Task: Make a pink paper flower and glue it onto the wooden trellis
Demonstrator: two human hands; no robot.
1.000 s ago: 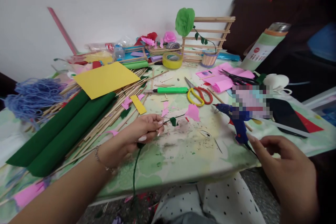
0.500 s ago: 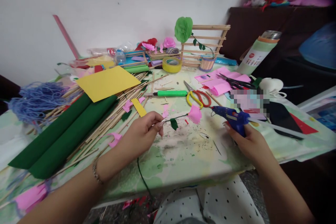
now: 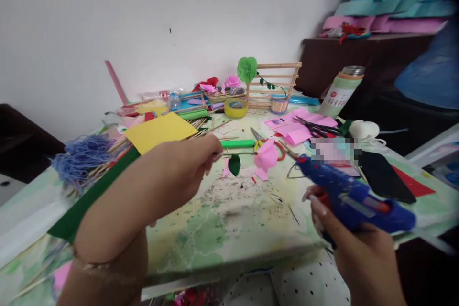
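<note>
Pinched in my left hand (image 3: 186, 167) is the thin dark stem of a pink paper flower (image 3: 266, 156), its bloom pointing right. A dark green leaf (image 3: 234, 165) hangs from the stem near my fingertips. My right hand (image 3: 353, 239) grips a blue hot glue gun (image 3: 353, 196), fingers around its handle. The gun's nozzle points up and left, a little to the right of the bloom, not touching it. Behind the flower lie scissors (image 3: 280, 149), partly hidden, and a green-handled cutter (image 3: 237, 144).
Left on the table are a yellow sheet (image 3: 161, 131), a green roll (image 3: 96, 191) and blue yarn (image 3: 82, 158). Yellow tape (image 3: 235, 107) and a small stick fence (image 3: 276, 81) stand behind. A bottle (image 3: 342, 92), black scissors (image 3: 315, 127) and a dark phone-like slab (image 3: 385, 177) are right.
The glue gun has come closer to me and appears larger, its nozzle still near the flower. My left hand has risen with its wrist turned, still holding the stem. The view has tilted upward.
</note>
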